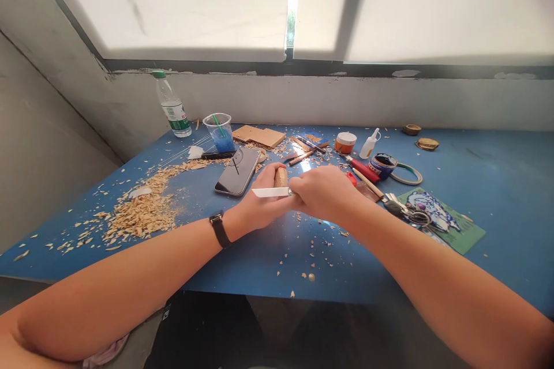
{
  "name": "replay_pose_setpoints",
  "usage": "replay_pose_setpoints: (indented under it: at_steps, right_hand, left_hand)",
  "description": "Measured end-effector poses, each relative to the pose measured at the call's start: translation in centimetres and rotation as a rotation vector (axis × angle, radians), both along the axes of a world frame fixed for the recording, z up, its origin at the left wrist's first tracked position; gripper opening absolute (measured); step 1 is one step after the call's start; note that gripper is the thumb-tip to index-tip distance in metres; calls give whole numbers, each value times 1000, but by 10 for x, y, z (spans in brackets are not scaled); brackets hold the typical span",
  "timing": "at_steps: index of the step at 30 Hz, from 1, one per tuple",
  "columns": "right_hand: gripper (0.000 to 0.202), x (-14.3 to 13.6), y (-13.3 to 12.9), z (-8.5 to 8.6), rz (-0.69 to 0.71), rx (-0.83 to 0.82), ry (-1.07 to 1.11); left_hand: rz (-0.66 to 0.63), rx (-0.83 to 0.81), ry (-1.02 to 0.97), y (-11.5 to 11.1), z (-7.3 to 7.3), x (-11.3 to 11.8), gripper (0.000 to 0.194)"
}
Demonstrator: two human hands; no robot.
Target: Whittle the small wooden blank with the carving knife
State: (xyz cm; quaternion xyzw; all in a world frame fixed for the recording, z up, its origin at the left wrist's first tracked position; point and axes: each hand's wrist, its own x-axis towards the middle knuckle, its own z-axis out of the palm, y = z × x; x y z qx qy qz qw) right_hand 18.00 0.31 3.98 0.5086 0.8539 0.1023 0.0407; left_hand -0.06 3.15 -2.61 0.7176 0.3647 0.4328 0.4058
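My left hand (pixel 259 203), with a black band at its wrist, is wrapped round a small piece of wood (pixel 281 177) above the middle of the blue table. My right hand (pixel 322 190) is closed on the handle of a knife, and that handle is hidden in the fingers. The pale flat blade (pixel 272 192) points left and lies across the near side of the wood, over my left hand's fingers. Both hands meet near the wood.
Wood shavings (pixel 141 213) are heaped at the left. A phone (pixel 238 171), a plastic cup (pixel 219 132) and a bottle (pixel 173 106) stand or lie beyond. Rightward are a paint jar (pixel 383 166), a tape ring (pixel 407 174), keys (pixel 418 217) and a green picture (pixel 467 233).
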Motion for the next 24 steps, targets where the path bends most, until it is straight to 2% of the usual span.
replay_pose_setpoints:
  at_steps: [4, 8, 17, 24]
  right_hand:
    - [20, 2, -1, 4, 23, -6, -18]
    - [24, 2, 1, 4, 24, -14, -17]
    - [24, -2, -2, -4, -70, 27, 23]
    - [26, -3, -4, -7, -148, 36, 42]
  left_hand:
    - [4, 19, 119, 2, -1, -1, 66]
    - [-42, -107, 139, 1, -1, 0, 70]
    - [-110, -154, -53, 0, -2, 2, 65]
    - [-10, -133, -42, -5, 2, 4, 75]
